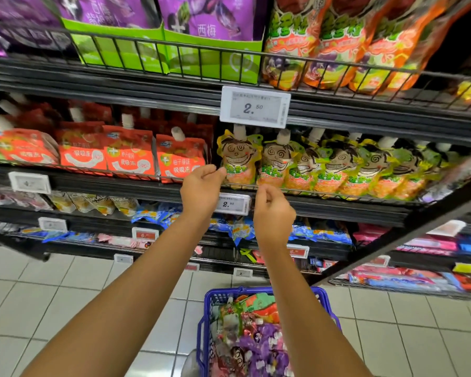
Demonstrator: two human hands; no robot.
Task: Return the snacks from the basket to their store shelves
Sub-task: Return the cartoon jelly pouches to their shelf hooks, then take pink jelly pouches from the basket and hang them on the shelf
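Both hands raised to the middle shelf, in front of a row of yellow-green spouted jelly pouches printed with a cartoon face. The endmost yellow-green cartoon-face spout pouch (238, 159) stands upright at the row's left end, white cap up, long axis vertical, behind the black wire shelf rail (297, 189). From the left hand (201, 189) it lies at about 2 o'clock, touching or nearly so: thumb and forefinger tips sit at the pouch's lower left edge, fingers loosely curled toward a pinch. Whether they actually grip the foil, cannot tell. From the right hand (272, 210) the same pouch lies at about 11 o'clock, a short way off; fingers loosely curled, nothing visibly held, no contact with pouch or rail. Left hand is the nearer. Judgement: this pouch looks just placed or being straightened, so any next adjustment is a small nudge by the left hand to keep it upright against its neighbour. The remaining snacks sit in the blue plastic shopping basket (210, 303) on the tiled floor, at 6 o'clock below the right forearm, well apart from both hands; it is heaped with mixed packets, purple, pink and orange-green. Orange-red spout pouches (180, 159) fill the shelf at 9 o'clock of the left hand. Task looks far from finished.
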